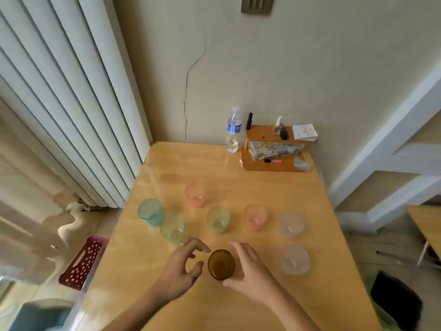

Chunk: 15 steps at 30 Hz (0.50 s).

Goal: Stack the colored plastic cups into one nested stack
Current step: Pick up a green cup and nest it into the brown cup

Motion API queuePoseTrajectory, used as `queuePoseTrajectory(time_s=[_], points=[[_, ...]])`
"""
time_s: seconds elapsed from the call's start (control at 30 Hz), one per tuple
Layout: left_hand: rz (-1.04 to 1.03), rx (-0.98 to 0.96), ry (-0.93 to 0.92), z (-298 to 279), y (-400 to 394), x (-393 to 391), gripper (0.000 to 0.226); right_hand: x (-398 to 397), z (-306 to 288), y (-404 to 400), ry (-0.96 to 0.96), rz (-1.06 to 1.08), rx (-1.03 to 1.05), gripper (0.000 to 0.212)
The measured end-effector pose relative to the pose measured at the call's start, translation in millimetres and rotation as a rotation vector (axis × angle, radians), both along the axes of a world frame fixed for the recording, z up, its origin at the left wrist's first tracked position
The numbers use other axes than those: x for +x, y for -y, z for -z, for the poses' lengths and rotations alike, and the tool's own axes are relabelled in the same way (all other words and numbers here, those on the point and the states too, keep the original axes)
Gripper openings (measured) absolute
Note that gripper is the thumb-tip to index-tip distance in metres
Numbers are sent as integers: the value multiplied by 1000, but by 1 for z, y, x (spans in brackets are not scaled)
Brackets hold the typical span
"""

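At the bottom centre of the frame, on the near part of the wooden table [238,187], a brown cup [221,264] stood upright with its mouth facing up, its long axis vertical. The left hand [181,266] hovered just to its left, fingers spread and curled, thumb near the cup's wall but apart from it. The right hand [250,271] flanked the cup on the other side, palm open and fingers loose; it held nothing, and whether its thumb touched the cup could not be told.

Right of the hands stood two clear cups, one nearer [295,259] and one farther [291,225]. In the middle row stood a pale green cup [172,229], a second green cup [218,219] and a pink cup [255,216]. A teal cup [150,212] sat to the left, just beside the pale green one, and another pink cup [195,194] stood beyond them. All were upright, open ends up, none nested.

Toward the upper right of the tabletop, by the wall, stood a water bottle [233,130] with a blue label whose writing was too blurred to read, next to a small wooden shelf [269,149] holding a clear box of small items.
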<state>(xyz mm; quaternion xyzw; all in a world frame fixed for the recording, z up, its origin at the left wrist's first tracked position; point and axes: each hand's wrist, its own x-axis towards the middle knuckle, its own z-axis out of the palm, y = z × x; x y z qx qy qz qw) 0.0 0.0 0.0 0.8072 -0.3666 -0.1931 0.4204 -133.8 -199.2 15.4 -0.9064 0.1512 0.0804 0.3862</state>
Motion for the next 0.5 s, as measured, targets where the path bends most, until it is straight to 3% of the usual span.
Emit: queuePoseTrajectory(time_s=[0.1,0.33,0.5], points=[[-17,-11,6,41,1,-6,58,4,35,-5,50,5,11,93],[187,-44,1,104,21,-4,86,11,82,8,227,-47,4,79],[248,-95,82,115,26,-6,84,12,102,8,407,-49,-17,71]])
